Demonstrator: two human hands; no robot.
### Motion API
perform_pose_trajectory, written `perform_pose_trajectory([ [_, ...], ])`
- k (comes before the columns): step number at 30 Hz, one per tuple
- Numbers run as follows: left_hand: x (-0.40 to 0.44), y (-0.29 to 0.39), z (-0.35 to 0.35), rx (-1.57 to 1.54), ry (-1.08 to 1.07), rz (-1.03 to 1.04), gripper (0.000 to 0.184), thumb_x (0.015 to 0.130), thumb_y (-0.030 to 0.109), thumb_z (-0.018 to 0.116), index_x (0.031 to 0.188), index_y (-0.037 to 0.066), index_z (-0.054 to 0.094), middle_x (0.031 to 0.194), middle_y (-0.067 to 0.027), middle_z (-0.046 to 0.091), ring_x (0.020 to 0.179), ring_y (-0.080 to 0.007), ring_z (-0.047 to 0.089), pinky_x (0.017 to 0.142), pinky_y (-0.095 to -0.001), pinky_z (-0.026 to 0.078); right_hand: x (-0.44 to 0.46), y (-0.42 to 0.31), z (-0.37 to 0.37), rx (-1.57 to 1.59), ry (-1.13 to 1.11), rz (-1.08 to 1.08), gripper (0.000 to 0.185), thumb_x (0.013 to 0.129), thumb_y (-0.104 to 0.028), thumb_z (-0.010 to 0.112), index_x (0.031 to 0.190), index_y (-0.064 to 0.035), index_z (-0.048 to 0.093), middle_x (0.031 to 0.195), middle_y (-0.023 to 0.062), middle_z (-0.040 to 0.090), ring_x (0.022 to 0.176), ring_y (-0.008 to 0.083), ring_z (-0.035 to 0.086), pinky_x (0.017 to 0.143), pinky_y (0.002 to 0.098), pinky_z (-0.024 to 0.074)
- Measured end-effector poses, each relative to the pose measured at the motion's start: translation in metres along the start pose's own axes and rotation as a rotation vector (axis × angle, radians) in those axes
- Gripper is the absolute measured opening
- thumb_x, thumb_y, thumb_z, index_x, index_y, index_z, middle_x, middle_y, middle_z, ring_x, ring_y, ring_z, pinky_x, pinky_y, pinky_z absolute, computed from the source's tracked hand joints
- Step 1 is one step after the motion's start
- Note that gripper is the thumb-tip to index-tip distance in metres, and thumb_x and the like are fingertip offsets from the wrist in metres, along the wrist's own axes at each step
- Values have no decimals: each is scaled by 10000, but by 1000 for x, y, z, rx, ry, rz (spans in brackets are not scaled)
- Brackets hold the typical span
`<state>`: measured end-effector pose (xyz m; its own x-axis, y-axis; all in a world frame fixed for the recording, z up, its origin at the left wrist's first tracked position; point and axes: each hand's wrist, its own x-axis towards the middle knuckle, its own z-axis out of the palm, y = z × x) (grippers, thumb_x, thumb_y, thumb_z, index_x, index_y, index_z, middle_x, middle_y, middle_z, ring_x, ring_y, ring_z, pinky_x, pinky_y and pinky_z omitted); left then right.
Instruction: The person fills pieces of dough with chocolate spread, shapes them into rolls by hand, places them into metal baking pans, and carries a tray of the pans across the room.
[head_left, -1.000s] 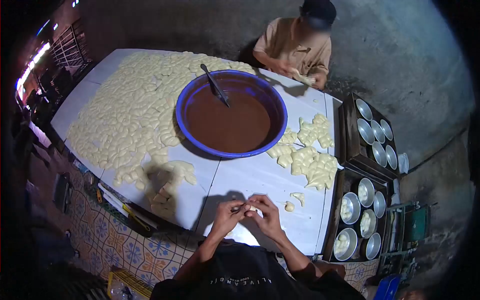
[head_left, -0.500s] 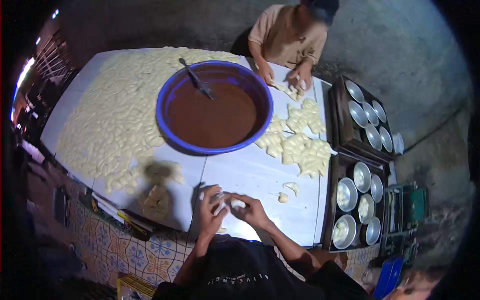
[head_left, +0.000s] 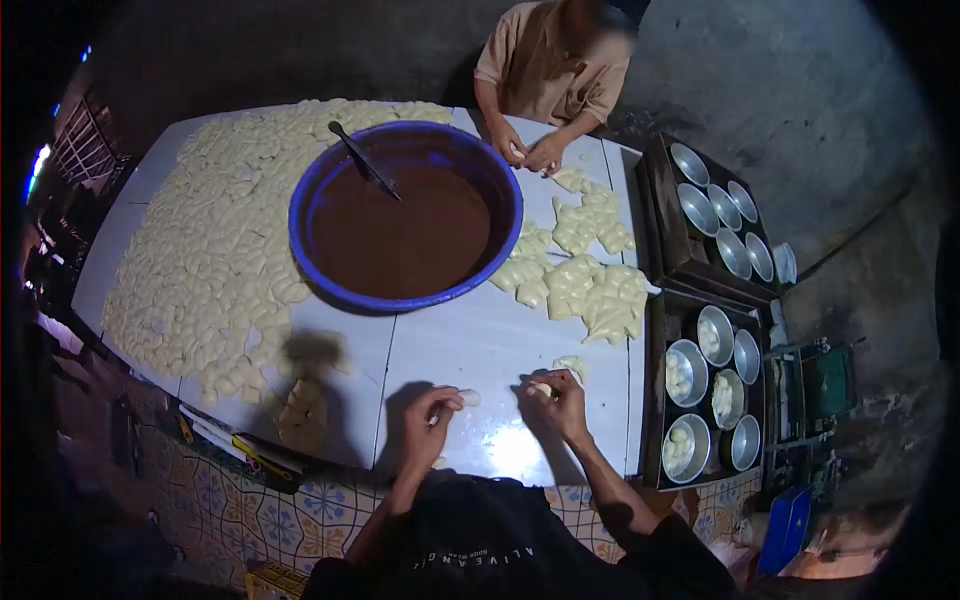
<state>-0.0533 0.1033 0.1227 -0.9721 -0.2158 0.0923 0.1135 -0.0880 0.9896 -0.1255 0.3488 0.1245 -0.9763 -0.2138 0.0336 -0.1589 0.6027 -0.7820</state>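
My left hand (head_left: 428,425) is curled near the table's front edge, its fingers closed on a small white dough piece (head_left: 469,398) that sticks out at the fingertips. To the right, my right hand (head_left: 562,403) pinches another small dough piece (head_left: 543,389) beside a loose dough scrap (head_left: 571,366). Behind my hands, flattened dough clumps (head_left: 612,300) lie on the white table (head_left: 450,350). A blue basin (head_left: 405,302) of brown filling, with a dark spatula (head_left: 362,160) resting in it, stands at the middle. Many dough pieces (head_left: 200,260) cover the table's left side.
Across the table a person (head_left: 550,70) in a tan shirt handles dough with both hands. At the right stand two dark wooden crates (head_left: 655,215) with round metal tins (head_left: 745,442); several tins hold dough balls. Tools (head_left: 215,432) lie along the front left edge.
My hands have moved apart, the right one towards the dough scrap. The other person's hands have come together. The view has shifted, so the basin appears further left.
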Motion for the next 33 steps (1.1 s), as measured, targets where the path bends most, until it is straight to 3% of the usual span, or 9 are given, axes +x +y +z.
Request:
perform_pose_trajectory([
  [6, 10, 41, 33, 137, -73, 50, 374, 871, 101, 664, 1221, -3, 581, 1242, -117, 569, 980, -131, 584, 790, -261, 499, 6, -92, 17, 541, -69, -93, 325, 880, 0, 587, 1205, 2, 607, 1124, 68, 528, 1036, 143, 520, 816, 243, 465],
  [10, 14, 44, 37, -6, 105, 31, 266, 849, 112, 697, 1077, -20, 659, 1021, -89, 655, 819, -108, 610, 694, -240, 499, 0, -115, 46, 560, 83, -85, 223, 861, 14, 612, 1079, 18, 658, 898, 53, 569, 791, 122, 554, 652, 214, 449],
  [17, 9, 38, 24, -272, 48, -233, 88, 822, 20, 686, 907, 1, 697, 812, -52, 674, 722, -88, 603, 653, -233, 479, 19, -117, 47, 533, -39, -364, 430, 959, -425, 469, 1025, -28, 621, 1243, 144, 500, 1190, 276, 408, 974, 420, 348],
  [20, 16, 26, 24, -1224, -68, -658, 239, 895, 152, 605, 1101, 30, 606, 1012, -59, 628, 926, -154, 603, 793, -274, 491, 16, -109, 64, 430, -20, -530, 423, 848, -378, 666, 1093, -38, 607, 1275, 141, 481, 1220, 292, 411, 1028, 422, 325],
  [22, 22, 47, 24, -999, -17, -661, 608, 885, 395, 618, 1303, -14, 450, 1195, -132, 564, 1081, -225, 558, 924, -347, 457, 25, -105, 51, 670, -245, -286, 573, 788, -328, 740, 1229, -38, 517, 1350, 138, 421, 1246, 269, 409, 1053, 406, 309],
  [24, 42, 82, 18, -1408, -570, -415, 1016, 767, 659, 613, 1417, -45, 275, 1320, -208, 475, 1192, -303, 488, 1036, -408, 363, 36, -85, 41, 890, -461, -152, 1103, 731, -612, 699, 1482, -43, 127, 1457, 145, 282, 1286, 234, 365, 1048, 389, 320],
  [25, 57, 74, 15, -1272, -725, -358, 1265, 643, 819, 544, 1457, -55, 130, 1422, -254, 346, 1280, -351, 396, 1104, -442, 257, 38, -60, 48, 809, -444, -188, 1153, 708, -690, 650, 1491, -48, 100, 1462, 141, 274, 1280, 230, 362, 1030, 383, 336],
  [28, 132, 67, -4, -792, -502, -320, 955, 858, 733, 331, 1364, -75, 384, 1153, -204, 616, 1039, -271, 612, 897, -391, 486, 42, -69, 43, 950, -484, -126, 1282, 586, -856, 572, 1507, -106, 90, 1479, 86, 242, 1257, 233, 363, 928, 390, 424],
  [33, 218, 107, -9, 814, -170, -189, 735, 961, 577, 268, 1136, -54, 602, 1097, -271, 619, 1099, -414, 558, 986, -471, 401, 38, -79, 48, 1013, -305, -15, 1131, 662, -729, 640, 1507, -185, 122, 1448, 88, 324, 1189, 199, 442, 883, 348, 455],
])
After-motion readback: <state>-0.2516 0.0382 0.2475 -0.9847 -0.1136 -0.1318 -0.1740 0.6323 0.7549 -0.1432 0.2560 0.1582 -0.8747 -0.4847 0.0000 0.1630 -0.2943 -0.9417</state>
